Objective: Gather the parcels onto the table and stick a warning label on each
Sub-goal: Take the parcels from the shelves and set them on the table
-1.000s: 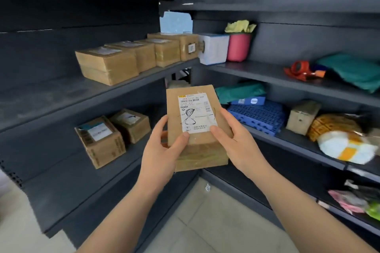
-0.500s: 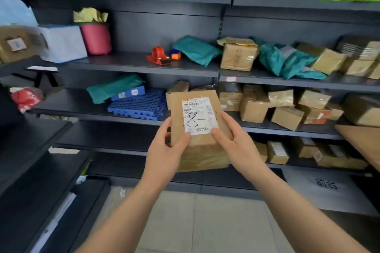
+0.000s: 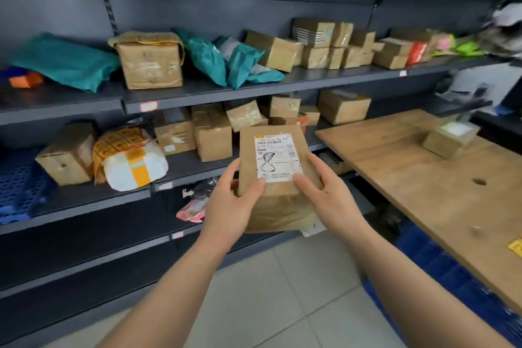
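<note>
**Parcel in both hands, bench to the right**

I hold one brown parcel (image 3: 271,161) in front of me, above the floor (image 3: 268,291), with both hands. The left hand (image 3: 228,209) grips its near left edge, thumb on top and fingers underneath. The right hand (image 3: 330,200) grips the near right edge in the same way. The thumbs rest at the low corners of the white shipping label (image 3: 278,157), so the printed face is upward and readable. I think this is also the face where a warning label can go. The parcel looks thick, or there may be two stacked; I cannot tell which from this view.

The wooden bench (image 3: 423,178) stands to the right, well apart from the parcel. One small box (image 3: 449,138) already sits on its far part. At the right edge of the bench a yellow scrap (image 3: 515,246) shows. It may be a label sheet, but too little of it is visible.

Behind the parcel, dark shelves (image 3: 197,90) carry many more cartons and some teal mailer bags (image 3: 214,59). So my judgement is that the gathering is at an early stage: one box is on the bench, this one is in my hands, and no sticking is done. Next the parcel needs a move to the right, to be set flat on bare wood near the small box, printed side up.
</note>
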A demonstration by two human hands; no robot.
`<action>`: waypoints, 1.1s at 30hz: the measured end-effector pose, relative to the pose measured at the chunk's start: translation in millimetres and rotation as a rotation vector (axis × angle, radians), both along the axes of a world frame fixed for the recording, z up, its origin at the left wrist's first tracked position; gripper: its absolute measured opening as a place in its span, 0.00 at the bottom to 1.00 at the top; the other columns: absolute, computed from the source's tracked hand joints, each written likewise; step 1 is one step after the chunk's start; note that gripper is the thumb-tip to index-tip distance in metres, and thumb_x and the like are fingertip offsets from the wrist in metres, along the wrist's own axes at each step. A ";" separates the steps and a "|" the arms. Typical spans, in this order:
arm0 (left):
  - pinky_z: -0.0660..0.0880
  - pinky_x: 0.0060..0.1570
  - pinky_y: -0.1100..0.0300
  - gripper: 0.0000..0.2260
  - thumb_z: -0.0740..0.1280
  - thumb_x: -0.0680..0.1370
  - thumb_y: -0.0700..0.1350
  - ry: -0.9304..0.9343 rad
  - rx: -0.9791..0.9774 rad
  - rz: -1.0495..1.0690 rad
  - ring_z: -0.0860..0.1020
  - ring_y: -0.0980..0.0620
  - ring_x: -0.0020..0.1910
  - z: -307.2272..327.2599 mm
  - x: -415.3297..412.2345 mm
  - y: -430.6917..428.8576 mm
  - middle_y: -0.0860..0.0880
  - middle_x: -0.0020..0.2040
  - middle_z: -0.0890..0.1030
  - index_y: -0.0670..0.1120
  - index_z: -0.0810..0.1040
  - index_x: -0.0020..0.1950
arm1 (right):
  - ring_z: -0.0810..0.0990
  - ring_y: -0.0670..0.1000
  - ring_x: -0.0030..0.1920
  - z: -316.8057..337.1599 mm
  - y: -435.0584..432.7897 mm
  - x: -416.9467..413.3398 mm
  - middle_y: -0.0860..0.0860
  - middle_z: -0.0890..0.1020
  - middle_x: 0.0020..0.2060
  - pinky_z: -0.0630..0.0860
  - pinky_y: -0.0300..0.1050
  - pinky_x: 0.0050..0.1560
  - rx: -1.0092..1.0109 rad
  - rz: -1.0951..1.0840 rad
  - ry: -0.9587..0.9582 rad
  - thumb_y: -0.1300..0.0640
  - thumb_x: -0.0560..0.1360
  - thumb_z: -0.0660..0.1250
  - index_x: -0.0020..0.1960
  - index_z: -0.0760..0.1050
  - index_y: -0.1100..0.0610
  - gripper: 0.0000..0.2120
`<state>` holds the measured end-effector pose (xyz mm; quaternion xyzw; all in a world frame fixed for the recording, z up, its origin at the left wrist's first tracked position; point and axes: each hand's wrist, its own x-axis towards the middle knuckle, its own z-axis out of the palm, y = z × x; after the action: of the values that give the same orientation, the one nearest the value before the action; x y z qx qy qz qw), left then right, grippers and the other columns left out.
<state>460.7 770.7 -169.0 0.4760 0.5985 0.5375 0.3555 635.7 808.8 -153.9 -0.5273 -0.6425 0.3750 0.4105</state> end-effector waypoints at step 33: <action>0.79 0.52 0.53 0.23 0.69 0.74 0.57 -0.002 -0.027 -1.006 0.79 0.60 0.54 -14.7 394.7 380.8 0.62 0.54 0.81 0.62 0.69 0.67 | 0.75 0.45 0.59 -15.2 218.8 357.5 0.43 0.74 0.62 0.74 0.44 0.58 -0.049 -0.925 0.027 0.46 0.76 0.65 0.75 0.59 0.48 0.30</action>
<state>855.4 1151.5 -183.7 0.7004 0.3016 0.2924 0.5771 993.2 1027.6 -169.1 -0.7632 -0.3255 0.1743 0.5303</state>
